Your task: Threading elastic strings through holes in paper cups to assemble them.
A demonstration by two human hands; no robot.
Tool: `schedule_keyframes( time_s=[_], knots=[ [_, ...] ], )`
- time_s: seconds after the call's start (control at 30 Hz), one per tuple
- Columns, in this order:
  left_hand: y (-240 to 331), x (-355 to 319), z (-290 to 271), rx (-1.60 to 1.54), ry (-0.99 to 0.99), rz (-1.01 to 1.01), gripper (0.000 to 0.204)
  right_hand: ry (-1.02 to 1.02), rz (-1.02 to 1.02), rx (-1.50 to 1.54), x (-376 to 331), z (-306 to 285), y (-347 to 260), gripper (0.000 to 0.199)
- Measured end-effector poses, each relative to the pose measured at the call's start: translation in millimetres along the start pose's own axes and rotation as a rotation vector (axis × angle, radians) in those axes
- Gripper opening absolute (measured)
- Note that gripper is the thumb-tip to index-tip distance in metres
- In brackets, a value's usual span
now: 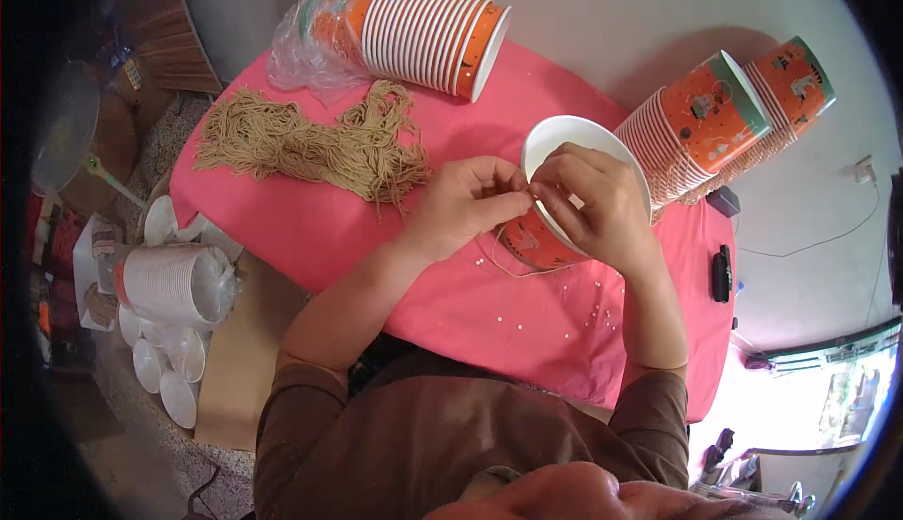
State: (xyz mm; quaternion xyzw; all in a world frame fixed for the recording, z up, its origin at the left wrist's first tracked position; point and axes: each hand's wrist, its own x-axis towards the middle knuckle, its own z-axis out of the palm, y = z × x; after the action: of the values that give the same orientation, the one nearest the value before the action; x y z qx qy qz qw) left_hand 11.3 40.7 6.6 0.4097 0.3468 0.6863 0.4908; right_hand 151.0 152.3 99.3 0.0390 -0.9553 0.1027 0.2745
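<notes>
A round paper bucket (536,241), orange outside and white inside, stands upright on the pink-covered table. My left hand (466,205) and my right hand (594,196) meet at its near left rim, thumbs and fingers pinched together. Between the fingertips they hold a thin tan cord, whose exact ends are too small to make out. Below my hands, a loop of this cord (513,270) hangs against the bucket's side. My right hand covers part of the bucket's opening. Left of my hands lies a thick bundle of tan cords (301,139).
A stack of buckets (423,36), partly in clear plastic, lies at the back. More stacked buckets (710,111) lean at the right. Small white beads (602,313) are scattered near me. A black object (720,274) lies by the right edge. White lids (177,398) sit at the lower left.
</notes>
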Motion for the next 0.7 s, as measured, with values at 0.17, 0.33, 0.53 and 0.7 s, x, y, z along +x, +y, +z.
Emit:
schedule_keyframes(
  time_s=[0.17,0.33,0.53,0.7],
  knots=[
    [-4.6,-1.5,4.6,0.524,0.19,0.382,0.009,-0.059,0.179,0.192,-3.5,0.6,2.2,0.012],
    [-5.8,0.9,8.2,0.526,0.23,0.585,0.009,-0.185,0.415,0.372,-0.1,-6.2,-2.2,0.019],
    [-7.4,-0.7,9.1,0.366,0.218,0.47,0.005,-0.179,0.476,0.388,-1.9,-5.0,-0.6,0.014],
    [0.4,-0.8,4.1,0.23,0.17,0.2,0.005,-0.014,0.267,0.281,-6.7,6.3,-8.4,0.019]
  ],
)
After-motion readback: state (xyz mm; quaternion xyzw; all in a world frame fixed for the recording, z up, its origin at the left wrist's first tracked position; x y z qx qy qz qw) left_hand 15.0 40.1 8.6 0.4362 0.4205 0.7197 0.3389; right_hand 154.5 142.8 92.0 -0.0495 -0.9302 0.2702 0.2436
